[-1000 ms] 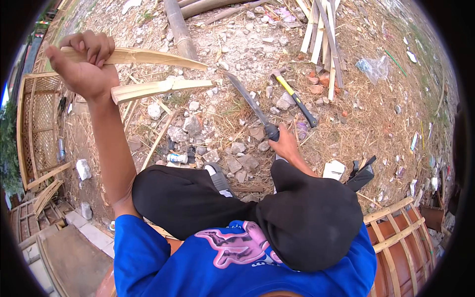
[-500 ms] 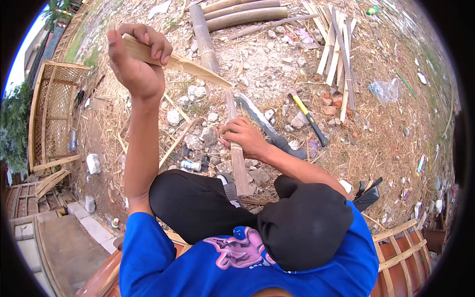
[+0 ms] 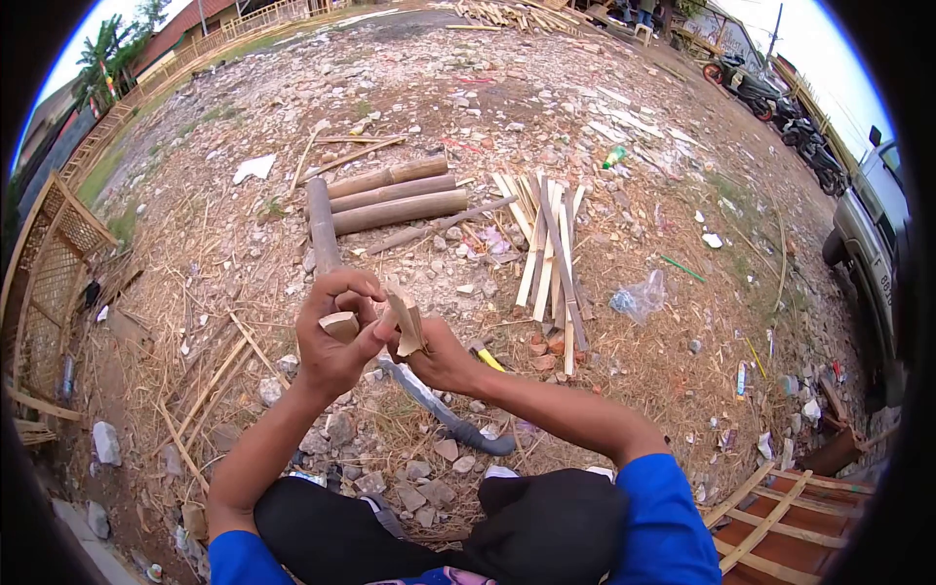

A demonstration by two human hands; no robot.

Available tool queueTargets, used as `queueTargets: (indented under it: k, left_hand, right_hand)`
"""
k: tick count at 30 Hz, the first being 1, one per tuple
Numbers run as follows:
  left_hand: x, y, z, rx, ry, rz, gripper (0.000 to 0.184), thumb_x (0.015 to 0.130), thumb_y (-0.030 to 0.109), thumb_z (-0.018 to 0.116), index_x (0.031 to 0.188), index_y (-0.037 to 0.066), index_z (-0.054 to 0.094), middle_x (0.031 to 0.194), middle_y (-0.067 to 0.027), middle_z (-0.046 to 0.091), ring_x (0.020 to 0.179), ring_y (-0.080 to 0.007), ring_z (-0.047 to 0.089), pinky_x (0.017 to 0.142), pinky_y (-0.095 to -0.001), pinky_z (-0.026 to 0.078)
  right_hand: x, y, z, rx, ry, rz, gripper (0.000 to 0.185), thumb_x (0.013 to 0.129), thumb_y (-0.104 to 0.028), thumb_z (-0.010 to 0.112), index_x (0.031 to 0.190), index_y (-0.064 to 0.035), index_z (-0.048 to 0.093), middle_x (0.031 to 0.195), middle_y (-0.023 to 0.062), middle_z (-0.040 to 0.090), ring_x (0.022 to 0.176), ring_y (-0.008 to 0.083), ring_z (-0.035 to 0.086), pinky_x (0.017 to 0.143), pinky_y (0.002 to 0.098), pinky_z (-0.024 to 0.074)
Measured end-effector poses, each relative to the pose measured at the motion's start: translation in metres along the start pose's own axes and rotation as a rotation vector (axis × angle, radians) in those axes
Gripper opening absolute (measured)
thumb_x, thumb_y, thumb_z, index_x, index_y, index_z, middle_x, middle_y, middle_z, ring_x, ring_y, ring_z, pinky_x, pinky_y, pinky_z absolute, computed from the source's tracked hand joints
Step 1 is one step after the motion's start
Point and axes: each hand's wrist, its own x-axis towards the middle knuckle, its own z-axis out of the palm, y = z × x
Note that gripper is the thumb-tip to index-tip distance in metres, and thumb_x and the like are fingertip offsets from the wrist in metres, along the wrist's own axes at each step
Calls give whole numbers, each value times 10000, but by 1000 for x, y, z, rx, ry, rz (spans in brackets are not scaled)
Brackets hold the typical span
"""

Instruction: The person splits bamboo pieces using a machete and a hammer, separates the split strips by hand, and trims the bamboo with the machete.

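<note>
My left hand is raised in front of me, its fingers curled around a split bamboo piece whose cut end faces me. Close beside it, my right hand grips another split bamboo piece, tilted upward. The two hands almost touch, and most of each piece's length is hidden by fingers or foreshortened. Below them a large curved blade with a dark handle lies on the ground. A hammer's yellow handle shows partly behind my right forearm.
Thick bamboo poles lie ahead, with a pile of split strips to their right. Rubble covers the ground by my knees. A plastic bag lies right; a vehicle and motorbikes stand farther off.
My left hand has come down toward the middle with its bamboo piece. My right hand has lifted a bamboo piece from the ground beside it. The view has tilted up.
</note>
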Motion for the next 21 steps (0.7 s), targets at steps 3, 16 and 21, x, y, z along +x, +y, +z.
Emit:
queueTargets:
  k: [3,16,21]
  left_hand:
    - [-1,-1,-7,61,-6,-257,495,787,204,820,1136,17,523,964,-59,590,735,-82,586,640,-200,481]
    - [120,27,15,65,133,-64,234,856,145,740,1007,58,584,770,22,578,693,-33,541,590,-208,439]
    - [129,29,18,98,160,-73,162,877,164,713,951,93,588,742,53,537,625,-21,454,567,-206,374]
  right_hand:
    - [5,-25,-5,-69,-46,-127,188,895,-3,545,1069,-29,609,859,103,643,819,159,618,759,334,491]
    - [64,-58,-27,-129,129,-106,475,792,-185,732,1160,7,501,950,118,581,862,201,565,763,353,466]
    - [58,-45,-34,-307,220,-89,639,765,-267,800,1244,-5,470,1048,126,527,956,211,533,827,336,471]
